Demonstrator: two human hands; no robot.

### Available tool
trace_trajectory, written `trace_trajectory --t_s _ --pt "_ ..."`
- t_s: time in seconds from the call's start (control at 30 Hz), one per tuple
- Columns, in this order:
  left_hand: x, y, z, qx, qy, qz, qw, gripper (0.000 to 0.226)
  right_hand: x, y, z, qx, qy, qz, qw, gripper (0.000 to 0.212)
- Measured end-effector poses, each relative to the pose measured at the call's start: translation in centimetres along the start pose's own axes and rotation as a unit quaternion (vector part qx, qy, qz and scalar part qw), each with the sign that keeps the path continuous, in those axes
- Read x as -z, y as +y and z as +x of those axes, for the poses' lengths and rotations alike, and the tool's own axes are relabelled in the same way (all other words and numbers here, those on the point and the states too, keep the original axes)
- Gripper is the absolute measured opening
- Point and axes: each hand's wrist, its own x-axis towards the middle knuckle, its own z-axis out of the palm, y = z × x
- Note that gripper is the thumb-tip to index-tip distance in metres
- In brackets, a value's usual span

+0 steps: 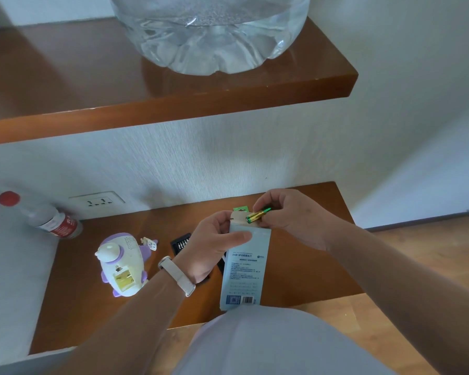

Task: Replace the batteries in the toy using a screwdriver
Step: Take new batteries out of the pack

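A white and purple toy (122, 265) lies on the low wooden shelf (98, 315), its battery compartment open and showing yellow inside. A small loose piece (150, 242) lies just beyond it. My left hand (214, 246) grips the top of a light blue screwdriver-set box (244, 269), held upright over the shelf. My right hand (293, 217) pinches green and gold batteries (256, 215) at the box's open top flap. A black tray of screwdriver bits (180, 242) lies partly hidden behind my left hand.
A clear bottle with a red cap and label (49, 219) lies at the back left by a wall socket (98, 203). A large water jug (211, 31) stands on the upper wooden shelf (173, 109). Wood floor (431, 266) lies to the right.
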Motion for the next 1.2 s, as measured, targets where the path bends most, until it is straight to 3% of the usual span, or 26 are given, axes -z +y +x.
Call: trace_trajectory --t_s 0.1,0.2,0.3,0.47,0.57,0.73,0.9,1.1,1.2 --pt "-0.1 0.2 0.3 -0.001 -0.002 -0.001 1.0 0.046 0.5 -0.3 0.1 0.025 -0.008 -0.078 0.997 0.008" --pt "-0.1 0.3 0.6 -0.003 -0.004 0.004 1.0 0.045 0.7 -0.7 0.3 0.05 -0.02 -0.097 0.994 0.011" --pt "-0.2 0.3 0.9 -0.003 -0.002 0.003 1.0 0.045 0.7 -1.1 0.5 0.059 -0.024 -0.122 0.991 0.001" --pt "-0.2 0.5 1.2 -0.009 -0.001 0.009 1.0 0.046 0.3 -1.5 0.5 0.047 -0.044 -0.201 0.977 0.021" --pt "-0.1 0.5 1.3 -0.013 0.004 0.009 1.0 0.047 0.0 -1.2 0.6 0.078 -0.054 -0.247 0.964 0.018" --pt "0.0 0.6 1.3 -0.017 0.006 0.01 1.0 0.047 0.6 -0.3 0.8 0.101 -0.017 -0.219 0.97 0.009" --pt "-0.1 0.8 1.4 -0.02 0.001 0.008 1.0 0.048 1.0 -0.1 0.8 0.085 0.104 -0.117 0.984 0.009" --pt "-1.0 1.3 1.5 -0.018 -0.003 0.021 1.0 0.045 1.2 0.2 1.0 -0.002 0.019 -0.011 1.0 0.036" --pt "-1.3 1.4 1.5 -0.015 0.005 0.026 1.0 0.044 1.3 0.6 0.8 0.006 0.009 0.021 1.0 0.031"
